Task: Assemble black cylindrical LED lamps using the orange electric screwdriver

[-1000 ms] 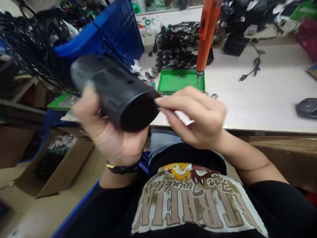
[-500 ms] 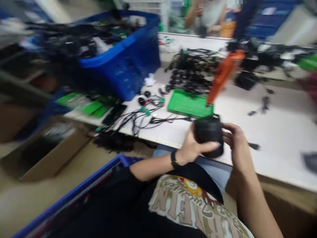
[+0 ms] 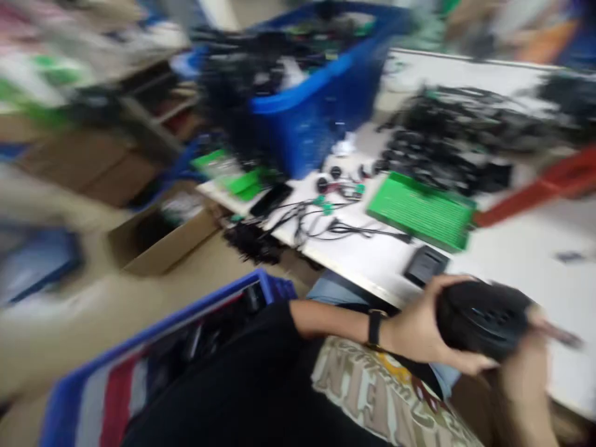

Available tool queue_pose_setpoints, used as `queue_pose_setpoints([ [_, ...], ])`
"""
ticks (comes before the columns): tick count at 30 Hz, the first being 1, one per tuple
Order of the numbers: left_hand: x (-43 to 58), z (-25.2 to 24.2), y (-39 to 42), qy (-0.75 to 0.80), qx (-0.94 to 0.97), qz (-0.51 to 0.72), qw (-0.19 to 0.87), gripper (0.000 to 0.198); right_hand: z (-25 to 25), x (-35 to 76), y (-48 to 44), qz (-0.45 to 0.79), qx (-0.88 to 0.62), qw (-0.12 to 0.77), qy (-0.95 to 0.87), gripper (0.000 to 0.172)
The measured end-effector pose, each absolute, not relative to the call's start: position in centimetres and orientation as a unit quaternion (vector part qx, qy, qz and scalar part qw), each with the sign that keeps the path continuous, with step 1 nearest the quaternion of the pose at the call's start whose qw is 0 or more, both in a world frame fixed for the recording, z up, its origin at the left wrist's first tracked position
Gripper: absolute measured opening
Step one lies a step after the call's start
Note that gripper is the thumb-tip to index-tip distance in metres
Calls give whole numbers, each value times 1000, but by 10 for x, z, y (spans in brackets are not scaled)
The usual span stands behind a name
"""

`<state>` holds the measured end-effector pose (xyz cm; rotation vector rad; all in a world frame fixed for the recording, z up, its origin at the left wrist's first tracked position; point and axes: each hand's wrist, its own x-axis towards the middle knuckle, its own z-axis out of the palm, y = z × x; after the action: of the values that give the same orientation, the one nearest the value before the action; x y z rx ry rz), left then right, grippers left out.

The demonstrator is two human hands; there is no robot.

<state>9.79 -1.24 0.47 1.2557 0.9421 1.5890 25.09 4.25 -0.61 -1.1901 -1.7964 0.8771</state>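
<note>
My left hand (image 3: 419,332), with a dark watch on its wrist, grips a rounded black plastic housing (image 3: 484,313) with several small holes or dots on its face. The thumb lies along the near side and the fingers are behind. Blurred by motion, my right hand (image 3: 526,372) holds the housing's right side; a fingertip shows over its right edge. Just beyond my left hand a small black box (image 3: 424,266) lies at the table's front edge. Farther back is a ribbed green tray (image 3: 372,212), with the tip of an orange power screwdriver (image 3: 540,195) at its right end.
Black cables (image 3: 344,230) and small round parts (image 3: 322,184) lie left of the tray. Behind it is a heap of black parts (image 3: 428,149). A large full blue bin (image 3: 321,112) stands at the back left. A blue crate (image 3: 167,347) is beside me, with a cardboard box (image 3: 162,248) on the floor.
The view has swung left, so the table's things appear farther right. My hands have moved right and nearer me with the black housing. The small black box now shows on the table.
</note>
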Motion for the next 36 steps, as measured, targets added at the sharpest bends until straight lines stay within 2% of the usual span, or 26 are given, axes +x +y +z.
queue_pose_setpoints([
  [1, 97, 5, -17, 372, 504, 649, 432, 107, -1, 255, 33, 386, -488, 404, -670, 56],
  [3, 92, 3, -22, 353, 518, 644, 440, 93, 12, 251, 20, 463, -479, 419, -616, 68],
  [7, 79, -2, -22, 398, 530, 596, 454, 100, 38, 228, 24, 465, -415, 466, -628, 81],
  [13, 71, -3, -33, 450, 530, 595, 403, 116, 48, 211, 21, 513, -379, 494, -590, 76],
  [17, 75, 0, -28, 478, 534, 600, 356, 102, 36, 207, 22, 515, -388, 521, -559, 69],
  [21, 81, 5, -16, 485, 528, 573, 397, 98, 26, 212, 29, 521, -413, 550, -506, 62],
  [28, 96, 20, 11, 477, 514, 551, 453, 84, 25, 235, 48, 547, -409, 545, -486, 72],
  [36, 109, 12, 9, 480, 510, 546, 459, 56, 22, 233, 55, 530, -445, 601, -399, 62],
])
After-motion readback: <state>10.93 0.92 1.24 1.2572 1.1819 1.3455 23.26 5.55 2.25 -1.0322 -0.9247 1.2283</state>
